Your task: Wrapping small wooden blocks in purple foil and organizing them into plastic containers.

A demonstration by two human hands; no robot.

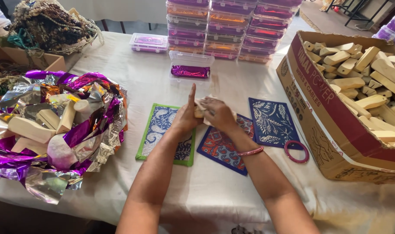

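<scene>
My left hand (185, 116) and my right hand (219, 113) meet above the table and together hold a small pale wooden block (199, 112), mostly hidden between them. The left hand's fingers point straight up against it; the right hand wraps over it. Under the hands lie three printed cloth mats: a green-edged blue one (158, 130), a red and blue one (221, 149) and a dark blue one (272, 122). An open clear plastic box (191, 66) with purple foil inside stands just beyond the hands.
A big cardboard box (323, 108) of wooden blocks stands at the right. Crumpled purple and silver foil (82, 125) with wooden blocks lies at the left. Stacked clear boxes (232, 26) and a bead-filled basket (50, 26) stand at the back. A pink bangle (296, 151) lies near the mats.
</scene>
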